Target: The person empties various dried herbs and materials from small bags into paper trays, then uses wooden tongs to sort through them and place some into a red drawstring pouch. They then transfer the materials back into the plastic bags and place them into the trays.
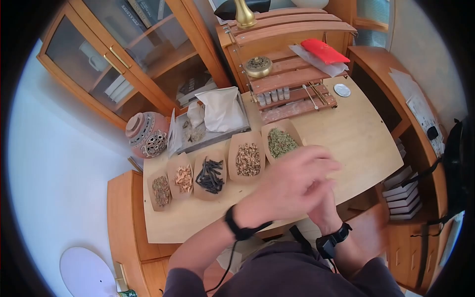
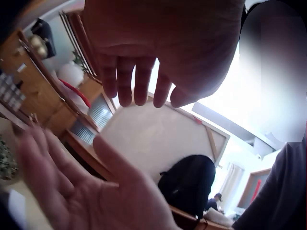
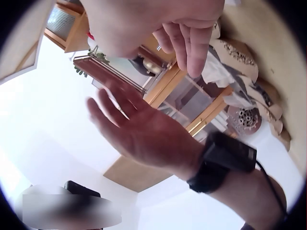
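My left hand [image 1: 284, 185] is raised over the front of the table [image 1: 361, 143], crossing in front of my right hand [image 1: 324, 210] in the head view. Both wrist views show the palms facing each other across a gap, fingers extended and nothing held. Nearest the left hand is a paper tray [image 1: 267, 129] of dried green herb [image 1: 282, 143]. Leftward in a row stand more paper trays, with tan-brown chunks [image 1: 248, 159], black sticks [image 1: 210, 176], pale orange chips [image 1: 184, 178] and brown shreds [image 1: 161, 191].
Behind the trays, a grey tray [image 1: 217, 137] holds a white cloth bag [image 1: 221, 110]. A wooden rack [image 1: 277, 89] carries small vials [image 1: 273, 95], a brass censer [image 1: 258, 66] and a red packet [image 1: 324, 51]. A patterned clay jar [image 1: 147, 134] stands left; a silver disc [image 1: 342, 90] lies right.
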The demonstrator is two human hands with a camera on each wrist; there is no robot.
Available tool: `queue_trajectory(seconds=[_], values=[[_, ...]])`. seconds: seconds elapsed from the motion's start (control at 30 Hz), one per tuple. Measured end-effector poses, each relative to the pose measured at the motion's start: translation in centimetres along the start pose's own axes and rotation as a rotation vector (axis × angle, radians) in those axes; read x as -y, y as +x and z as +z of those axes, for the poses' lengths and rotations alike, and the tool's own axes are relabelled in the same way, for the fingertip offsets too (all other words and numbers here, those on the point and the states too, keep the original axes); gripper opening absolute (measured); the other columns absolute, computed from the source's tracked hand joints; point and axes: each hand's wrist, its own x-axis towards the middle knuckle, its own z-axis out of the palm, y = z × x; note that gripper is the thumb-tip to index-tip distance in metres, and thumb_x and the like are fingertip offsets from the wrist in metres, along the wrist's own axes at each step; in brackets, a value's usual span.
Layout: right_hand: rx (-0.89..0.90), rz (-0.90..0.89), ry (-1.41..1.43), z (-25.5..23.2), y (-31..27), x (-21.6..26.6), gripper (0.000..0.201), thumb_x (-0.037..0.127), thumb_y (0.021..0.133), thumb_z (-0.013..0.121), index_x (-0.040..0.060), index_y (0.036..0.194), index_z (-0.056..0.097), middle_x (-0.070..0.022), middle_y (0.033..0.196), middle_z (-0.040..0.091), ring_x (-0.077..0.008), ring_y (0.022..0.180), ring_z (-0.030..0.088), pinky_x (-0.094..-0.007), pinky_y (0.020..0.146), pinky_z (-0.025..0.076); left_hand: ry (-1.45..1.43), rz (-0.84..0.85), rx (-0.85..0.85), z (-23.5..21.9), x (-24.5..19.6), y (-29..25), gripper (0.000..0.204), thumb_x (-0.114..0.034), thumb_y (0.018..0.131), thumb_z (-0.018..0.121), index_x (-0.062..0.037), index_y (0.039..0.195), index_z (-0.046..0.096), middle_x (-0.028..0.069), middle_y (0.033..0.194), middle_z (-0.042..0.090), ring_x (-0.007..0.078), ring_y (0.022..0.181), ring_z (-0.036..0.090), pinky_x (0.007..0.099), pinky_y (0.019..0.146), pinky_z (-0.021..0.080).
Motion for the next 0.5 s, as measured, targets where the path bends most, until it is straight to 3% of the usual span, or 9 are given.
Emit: queue_trajectory(seconds=[0.03, 0.07, 0.17, 0.23, 0.4, 0.5], values=[[-0.060, -0.078, 0.133, 1.0, -0.5, -0.4, 0.045, 0.039, 0.112, 0.048, 0.0048, 0.143, 0.052, -0.0202, 0.133, 0.065, -0.0259, 0.122, 0.066, -0.0412, 0.101, 0.057, -0.016, 0.087, 0.066, 2.0, -0.2, 1.1, 0.029, -0.019, 0.090, 0.075, -0.0079, 0.116, 0.075, 0.0126, 0.119, 0.068, 0.0352, 0.116, 0.065, 0.0463, 0.104, 0.051], [0.701, -0.126, 0.062, -0.9, 2.2, 0.8, 0.061, 0.049, 0.113, 0.039, 0.0044, 0.155, 0.041, -0.0205, 0.156, 0.047, -0.0292, 0.142, 0.049, -0.0454, 0.120, 0.040, -0.019, 0.183, 0.074, 4.2, -0.2, 1.5, 0.031, -0.024, 0.090, 0.073, -0.0088, 0.117, 0.075, 0.0137, 0.123, 0.066, 0.0370, 0.121, 0.062, 0.0493, 0.107, 0.048], [0.707, -0.060, 0.309, -3.4, 4.7, 2.2, 0.070, 0.053, 0.108, 0.044, 0.0225, 0.168, 0.026, -0.0125, 0.160, 0.048, -0.0338, 0.142, 0.046, -0.0573, 0.120, 0.033, -0.051, 0.386, 0.101, 8.9, 0.9, 1.4, 0.040, -0.035, 0.091, 0.066, -0.0114, 0.122, 0.073, 0.0166, 0.136, 0.062, 0.0416, 0.136, 0.051, 0.0570, 0.116, 0.037], [0.424, -0.059, 0.333, -3.0, 3.4, 2.8, 0.067, 0.050, 0.109, 0.043, 0.0216, 0.167, 0.029, -0.0160, 0.160, 0.047, -0.0337, 0.143, 0.045, -0.0519, 0.121, 0.033, -0.100, 0.429, 0.126, 9.8, 1.8, 1.6, 0.048, -0.040, 0.090, 0.064, -0.0128, 0.128, 0.071, 0.0180, 0.145, 0.057, 0.0438, 0.143, 0.044, 0.0602, 0.120, 0.032], [0.369, -0.184, 0.054, -2.7, 0.6, 4.9, 0.068, 0.052, 0.108, 0.040, 0.0206, 0.168, 0.029, -0.0202, 0.164, 0.041, -0.0375, 0.150, 0.039, -0.0550, 0.126, 0.027, -0.044, 0.428, 0.153, 10.9, 4.6, 0.9, 0.056, -0.041, 0.093, 0.060, -0.0157, 0.143, 0.065, 0.0186, 0.154, 0.053, 0.0421, 0.148, 0.042, 0.0576, 0.122, 0.030], [0.167, -0.173, 0.213, -0.3, -2.2, 7.3, 0.078, 0.059, 0.110, 0.037, 0.0022, 0.162, 0.030, -0.0211, 0.163, 0.040, -0.0337, 0.148, 0.042, -0.0465, 0.127, 0.029, 0.076, 0.461, 0.133, 10.6, 5.5, 1.6, 0.055, -0.039, 0.095, 0.059, -0.0183, 0.146, 0.064, 0.0192, 0.155, 0.052, 0.0401, 0.148, 0.043, 0.0546, 0.121, 0.034]])
